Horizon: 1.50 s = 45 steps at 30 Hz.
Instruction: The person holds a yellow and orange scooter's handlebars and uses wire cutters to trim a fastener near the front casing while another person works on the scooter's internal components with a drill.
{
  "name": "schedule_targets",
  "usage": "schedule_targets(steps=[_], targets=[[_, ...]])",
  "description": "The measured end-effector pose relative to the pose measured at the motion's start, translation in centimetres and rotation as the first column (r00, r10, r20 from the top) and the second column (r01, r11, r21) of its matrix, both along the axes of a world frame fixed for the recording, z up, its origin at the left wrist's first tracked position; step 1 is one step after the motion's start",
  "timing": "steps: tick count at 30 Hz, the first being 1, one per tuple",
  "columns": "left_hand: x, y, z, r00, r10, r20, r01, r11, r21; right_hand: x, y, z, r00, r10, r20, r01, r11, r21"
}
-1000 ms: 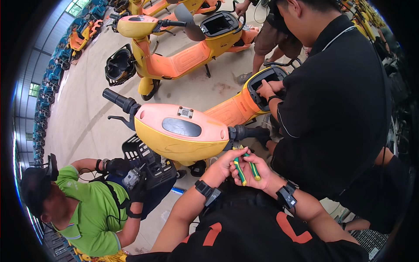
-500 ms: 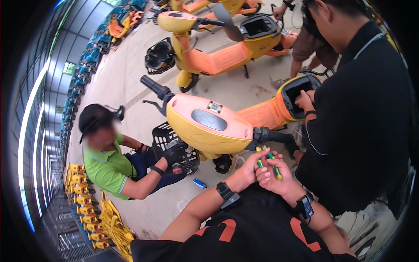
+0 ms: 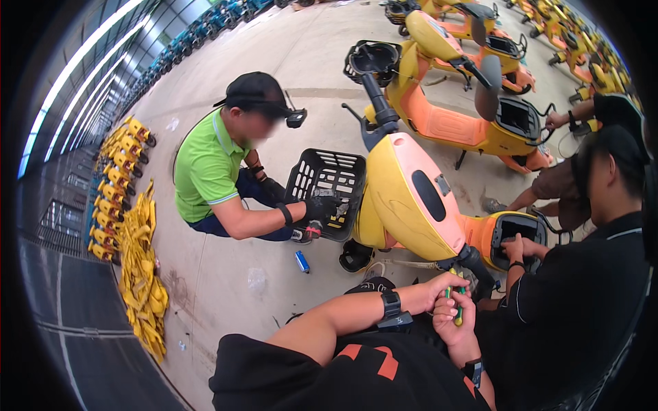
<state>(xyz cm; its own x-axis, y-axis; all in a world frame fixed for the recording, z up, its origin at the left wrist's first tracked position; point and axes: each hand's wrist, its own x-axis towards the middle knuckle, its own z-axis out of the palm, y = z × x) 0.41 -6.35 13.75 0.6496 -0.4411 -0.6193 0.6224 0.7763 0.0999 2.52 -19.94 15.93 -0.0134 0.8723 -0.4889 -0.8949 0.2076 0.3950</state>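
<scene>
Shifted right and lower in view since half a second ago, holds green-and-yellow pliers [image 3: 460, 312] near handlebar grip [image 3: 482, 271] with left hand [image 3: 436, 290] clamped over upper end and right hand [image 3: 452, 329] wrapped round lower part, best squeezed evenly after uncovering hidden tip.

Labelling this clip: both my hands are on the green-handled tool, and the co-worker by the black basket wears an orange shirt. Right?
The orange is wrong: the head view shows the co-worker by the black basket in a green shirt. Your left hand and right hand are on the tool.
</scene>
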Motion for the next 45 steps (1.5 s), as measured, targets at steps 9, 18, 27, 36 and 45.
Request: schedule_targets(steps=[9, 18, 27, 36, 45], targets=[[-0.4, 0.3, 0.7, 0.999, 0.052, -0.012, -0.052, 0.998, -0.037, 0.1, 0.0, 0.4, 0.999, 0.011, 0.052, -0.012, 1.0, 0.017], [-0.8, 1.4, 0.2, 0.997, -0.028, 0.069, 0.034, 0.995, -0.09, -0.6, 0.3, -0.1, 0.998, -0.04, 0.047, 0.038, 0.998, 0.046], [-0.7, 1.4, 1.6, 0.999, -0.025, 0.021, 0.027, 0.997, -0.077, -0.2, 0.0, 0.1, 0.994, 0.001, 0.109, -0.002, 1.0, 0.012], [-1.3, 0.6, -1.4, 0.969, 0.006, 0.245, -0.037, 0.992, 0.122, -0.2, -0.3, 0.8, 0.985, 0.066, 0.159, -0.044, 0.99, -0.137], [-3.9, 3.1, -4.1, 0.972, -0.13, 0.195, -0.101, 0.517, 0.85, -0.3, -0.4, -0.2, 0.973, 0.113, 0.201, -0.11, 0.994, -0.026]])
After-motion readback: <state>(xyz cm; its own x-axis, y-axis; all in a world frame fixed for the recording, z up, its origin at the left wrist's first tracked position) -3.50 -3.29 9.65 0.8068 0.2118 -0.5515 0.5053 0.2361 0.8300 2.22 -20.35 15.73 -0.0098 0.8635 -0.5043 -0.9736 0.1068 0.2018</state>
